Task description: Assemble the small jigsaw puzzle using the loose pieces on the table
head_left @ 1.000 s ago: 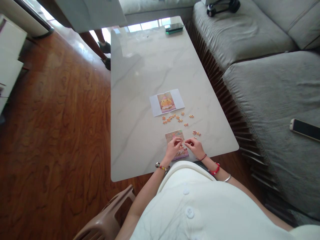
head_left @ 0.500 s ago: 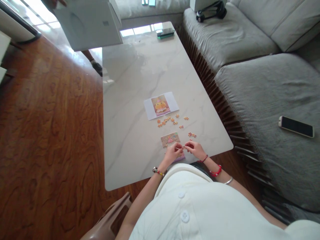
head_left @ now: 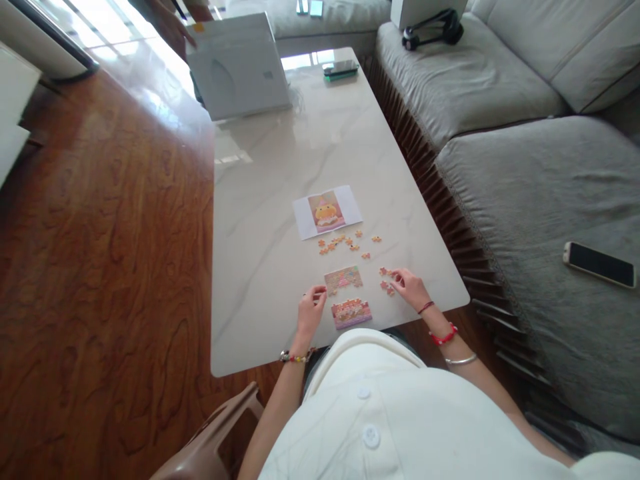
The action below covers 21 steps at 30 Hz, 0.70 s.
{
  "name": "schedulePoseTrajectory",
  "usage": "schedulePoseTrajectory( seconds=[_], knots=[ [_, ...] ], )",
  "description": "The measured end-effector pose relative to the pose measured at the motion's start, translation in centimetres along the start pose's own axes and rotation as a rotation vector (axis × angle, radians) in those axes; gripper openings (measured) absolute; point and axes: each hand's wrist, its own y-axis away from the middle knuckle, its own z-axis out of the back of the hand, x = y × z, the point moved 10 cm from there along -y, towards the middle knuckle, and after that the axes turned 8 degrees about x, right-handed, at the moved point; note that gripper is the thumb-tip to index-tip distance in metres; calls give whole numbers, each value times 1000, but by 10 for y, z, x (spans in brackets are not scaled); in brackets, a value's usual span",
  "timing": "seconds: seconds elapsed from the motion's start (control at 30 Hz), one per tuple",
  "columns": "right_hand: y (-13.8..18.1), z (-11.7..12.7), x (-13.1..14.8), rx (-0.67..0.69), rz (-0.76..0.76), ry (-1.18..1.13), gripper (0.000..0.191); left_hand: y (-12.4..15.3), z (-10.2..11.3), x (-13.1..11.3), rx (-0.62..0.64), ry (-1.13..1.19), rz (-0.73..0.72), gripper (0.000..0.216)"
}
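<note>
Puzzle is laid in two parts on the pale table (head_left: 265, 260): upper part (head_left: 344, 278), lower part (head_left: 352, 315), a gap between. Left hand (head_left: 311, 308) is held beside the upper part, fingers curled narrow (any grip cannot be told). Right hand (head_left: 411, 289) is placed at a few pieces (head_left: 384, 285), fingers narrow; whether one is pinched cannot be told. More loose pieces (head_left: 324, 251) are strewn near the picture sheet (head_left: 327, 212).

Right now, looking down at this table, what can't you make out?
All in the head view:
Right hand: its own fingers hide whether it grips one of the nearby puzzle pieces.
Left hand: too small to tell whether its fingertips touch the upper puzzle section.
Another person: cut off by the top edge, partly hidden behind the large white object.
</note>
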Motion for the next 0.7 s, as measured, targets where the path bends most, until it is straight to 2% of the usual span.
schedulePoseTrajectory(
  seconds=[0.13,0.27,0.53,0.7],
  knots=[
    [-3,-16,11,71,10,100,15,12,10,22,-32,-34,49,21],
    [-2,-26,13,77,-22,121,6,20,11,32,-41,-43,56,21],
    [-1,-24,20,21,46,-11,6,19,5,24,-44,-41,38,20],
    [0,-20,8,-36,-35,-222,10,17,4,20,-41,-45,24,18]
  ],
)
